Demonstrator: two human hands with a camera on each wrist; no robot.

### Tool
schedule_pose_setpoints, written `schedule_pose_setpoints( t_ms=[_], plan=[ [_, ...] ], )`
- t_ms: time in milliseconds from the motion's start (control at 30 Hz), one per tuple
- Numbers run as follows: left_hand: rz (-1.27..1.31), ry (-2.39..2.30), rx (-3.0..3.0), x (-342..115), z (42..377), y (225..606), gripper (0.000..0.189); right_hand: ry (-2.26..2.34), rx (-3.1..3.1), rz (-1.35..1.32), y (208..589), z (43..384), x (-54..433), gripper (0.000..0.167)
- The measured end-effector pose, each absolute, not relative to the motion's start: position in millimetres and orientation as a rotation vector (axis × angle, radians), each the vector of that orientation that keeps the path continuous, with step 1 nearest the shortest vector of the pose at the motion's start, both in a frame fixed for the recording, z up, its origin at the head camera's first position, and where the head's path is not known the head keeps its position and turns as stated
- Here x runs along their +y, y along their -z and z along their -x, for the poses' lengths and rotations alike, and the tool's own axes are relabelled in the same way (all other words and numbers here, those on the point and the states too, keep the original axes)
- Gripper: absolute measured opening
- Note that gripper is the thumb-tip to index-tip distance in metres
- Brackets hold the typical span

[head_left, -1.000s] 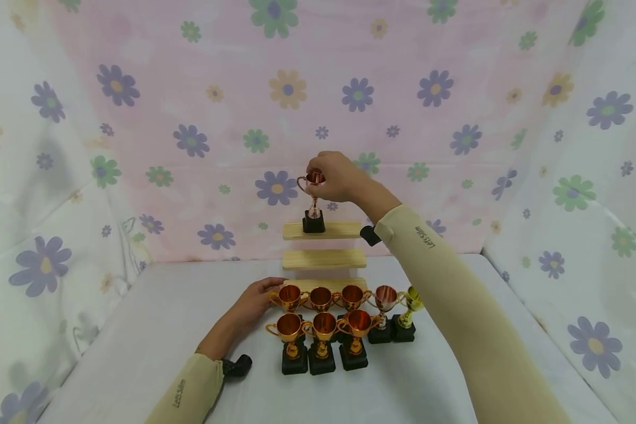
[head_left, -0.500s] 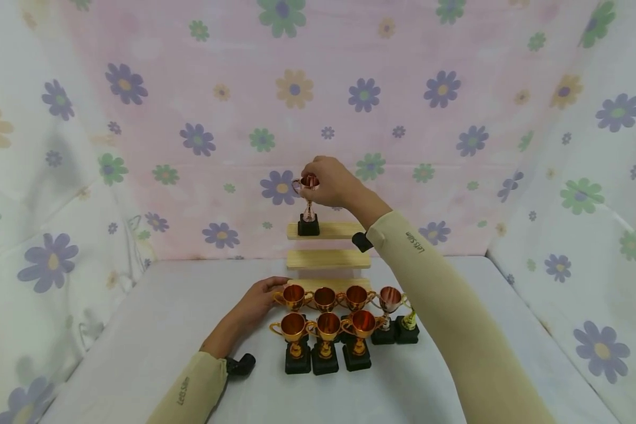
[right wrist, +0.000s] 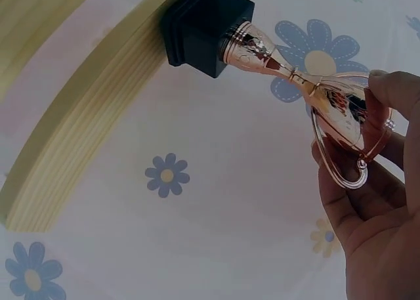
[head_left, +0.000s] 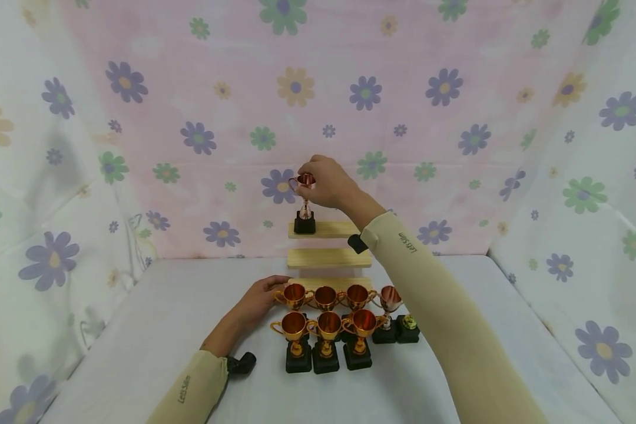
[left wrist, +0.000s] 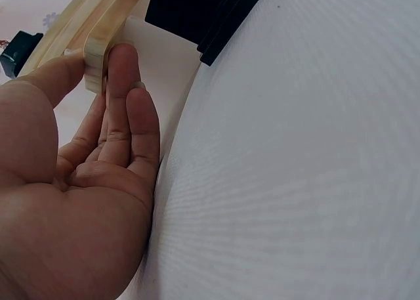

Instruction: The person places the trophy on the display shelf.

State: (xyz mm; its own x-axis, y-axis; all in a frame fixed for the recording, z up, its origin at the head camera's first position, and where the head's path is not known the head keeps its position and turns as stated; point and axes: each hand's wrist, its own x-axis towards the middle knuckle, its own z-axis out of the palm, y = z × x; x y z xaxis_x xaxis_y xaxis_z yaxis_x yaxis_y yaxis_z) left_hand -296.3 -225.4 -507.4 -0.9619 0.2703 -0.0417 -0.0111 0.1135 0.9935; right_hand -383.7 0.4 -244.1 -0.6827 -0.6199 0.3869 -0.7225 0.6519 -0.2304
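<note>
My right hand [head_left: 328,184] holds a small rose-gold trophy cup [head_left: 304,224] by its bowl, thumb on one side and fingers on the other. The trophy stands upright, its black base on the left end of the top wooden shelf board [head_left: 339,229]; in the right wrist view the base [right wrist: 210,27] meets the board. Low on the left, my left hand [head_left: 255,303] pinches the left end of the bottom shelf board [left wrist: 96,67] between thumb and fingers. Beside it stand two rows of orange-gold trophies [head_left: 295,327] on black bases.
Right of these stand another rose-gold trophy [head_left: 389,300] and a yellow-gold one [head_left: 409,322], partly hidden by my right sleeve [head_left: 434,282]. The middle board [head_left: 328,258] lies between the other two. Flowered cloth [head_left: 217,194] hangs close behind the shelf.
My right hand has slid or shifted the rose-gold trophy left along the top board, to near its left end. The left hand keeps its place at the bottom board; the head view has shifted slightly.
</note>
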Motion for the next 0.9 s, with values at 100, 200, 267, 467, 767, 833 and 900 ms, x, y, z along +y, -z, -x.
schedule_pose_setpoints(
  t_ms=[100,200,267,467,767,833,900],
  plan=[
    [-0.257,-1.953,2.160,-226,296,507,0.042,-0.533,-2.592,-1.071,247,385,-1,0.042],
    [-0.261,-1.960,2.149,-226,296,507,0.043,-0.527,-2.586,-1.069,250,387,-3,0.041],
    [-0.258,-1.963,2.144,-226,296,506,0.043,-0.534,-2.587,-1.069,253,388,-4,0.041],
    [-0.242,-1.963,2.145,-225,296,506,0.042,-0.547,-2.587,-1.072,257,389,-5,0.043],
    [-0.234,-1.966,2.147,-225,296,506,0.042,-0.559,-2.591,-1.064,263,387,-6,0.041],
    [-0.234,-1.966,2.143,-225,296,506,0.042,-0.557,-2.589,-1.064,264,387,-6,0.042],
    [-0.237,-1.966,2.143,-226,296,506,0.042,-0.556,-2.576,-1.072,264,388,-6,0.042]
  ],
)
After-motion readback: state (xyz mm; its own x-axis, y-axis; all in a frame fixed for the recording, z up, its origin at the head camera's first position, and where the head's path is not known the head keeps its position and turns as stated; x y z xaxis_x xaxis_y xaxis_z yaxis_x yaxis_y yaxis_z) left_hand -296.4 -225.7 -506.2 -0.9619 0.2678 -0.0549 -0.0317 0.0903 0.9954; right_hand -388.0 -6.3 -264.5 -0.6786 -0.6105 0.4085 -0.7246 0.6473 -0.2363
